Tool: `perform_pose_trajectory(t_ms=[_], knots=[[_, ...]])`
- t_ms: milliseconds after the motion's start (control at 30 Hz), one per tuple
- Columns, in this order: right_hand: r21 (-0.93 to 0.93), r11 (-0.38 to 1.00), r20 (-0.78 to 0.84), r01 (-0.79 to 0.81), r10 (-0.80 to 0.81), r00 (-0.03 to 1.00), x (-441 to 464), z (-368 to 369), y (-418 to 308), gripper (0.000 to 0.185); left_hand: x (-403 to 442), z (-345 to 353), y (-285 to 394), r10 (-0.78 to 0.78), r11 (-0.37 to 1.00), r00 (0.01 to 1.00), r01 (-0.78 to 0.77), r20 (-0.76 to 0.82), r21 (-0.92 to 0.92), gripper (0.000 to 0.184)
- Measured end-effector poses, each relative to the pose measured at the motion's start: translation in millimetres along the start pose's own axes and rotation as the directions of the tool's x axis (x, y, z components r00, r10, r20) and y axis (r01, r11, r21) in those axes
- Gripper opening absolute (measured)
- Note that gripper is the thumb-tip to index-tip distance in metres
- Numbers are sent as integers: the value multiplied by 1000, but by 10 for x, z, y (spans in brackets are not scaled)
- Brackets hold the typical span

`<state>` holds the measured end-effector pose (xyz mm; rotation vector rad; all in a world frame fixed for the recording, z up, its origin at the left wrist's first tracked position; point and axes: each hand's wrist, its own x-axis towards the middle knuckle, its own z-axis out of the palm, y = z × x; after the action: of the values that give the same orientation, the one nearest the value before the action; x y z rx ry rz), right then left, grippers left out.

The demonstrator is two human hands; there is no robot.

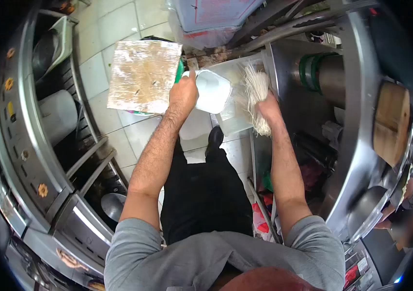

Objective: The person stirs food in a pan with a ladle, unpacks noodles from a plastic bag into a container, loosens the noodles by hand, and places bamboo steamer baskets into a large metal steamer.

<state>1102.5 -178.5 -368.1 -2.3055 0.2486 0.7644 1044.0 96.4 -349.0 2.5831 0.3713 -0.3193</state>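
My right hand (269, 109) is wrapped round a bundle of thin, pale dried noodles (256, 87), its strands fanning out at the upper end. Beneath the bundle is a translucent plastic bin (235, 124), whose inside I see only in part. My left hand (183, 93) is closed on the near-left edge of a white plastic container (213, 92), which overlaps the bin's left side. Left of that hand, a worn square board (141, 77) with a scuffed brown and white surface lies over something with a green edge.
Along the left runs a steel cooking range (32, 145) with orange knobs. To the right stands a steel counter (356, 111) with shelves below and a wooden board (391, 123) on top. A blue-grey tub (211, 17) is ahead. Another person (407, 225) is at far right.
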Motion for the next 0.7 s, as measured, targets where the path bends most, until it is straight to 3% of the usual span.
perform_pose_trajectory(t_ms=[100,167,233,267,300,367,400,433,467,500,533,567,633,667,700], knots=[[-119,990,58,69,-63,996,-780,-351,-813,56,-291,-175,-94,-90,996,996,89,25,16,36],[-198,956,87,215,-201,976,-1089,-407,-1075,51,-484,-307,-68,-121,992,992,122,-18,15,35],[-623,721,339,304,-101,935,-1571,-459,-1609,43,-739,-480,68,-186,982,982,186,-26,-10,33],[-700,558,412,446,-195,890,-1684,-399,-1704,33,-877,-547,124,-163,987,986,163,-45,-13,23],[-698,534,435,478,-214,874,-1770,-330,-1768,33,-1055,-638,230,-204,978,975,200,-83,-60,23],[-687,104,664,720,-313,679,-1910,-87,-1859,21,-1355,-577,265,-183,973,972,158,-149,-165,28],[-649,-57,731,759,-323,601,-1908,42,-1802,16,-1552,-570,335,-276,934,943,218,-186,-283,27],[-616,-111,751,780,-380,540,-1948,98,-1832,16,-1718,-635,390,-331,894,941,289,-73,-342,24],[-568,-173,778,805,-432,456,-2014,168,-1850,16,-1874,-513,339,-293,838,940,165,-173,-520,21],[-510,-207,801,835,-467,374,-2023,254,-1826,17,-2072,-523,428,-500,595,865,375,37,-711,26],[-509,-157,778,846,-504,374,-2191,303,-1875,19,-2373,-731,559,-541,521,841,353,19,-777,24],[-470,-199,798,860,-512,318,-2336,352,-1928,19,-2572,-738,578,-567,387,823,308,39,-869,20],[-491,-188,759,850,-572,312,-2553,542,-1846,19,-3040,-847,706,-645,314,764,291,22,-904,20],[-452,-245,782,857,-572,249,-2693,626,-1793,19,-3282,-936,751,-687,300,726,268,-12,-916,20],[-452,-198,757,870,-601,257,-2791,716,-1771,19,-3489,-1049,778,-725,237,689,265,11,-935,21]])
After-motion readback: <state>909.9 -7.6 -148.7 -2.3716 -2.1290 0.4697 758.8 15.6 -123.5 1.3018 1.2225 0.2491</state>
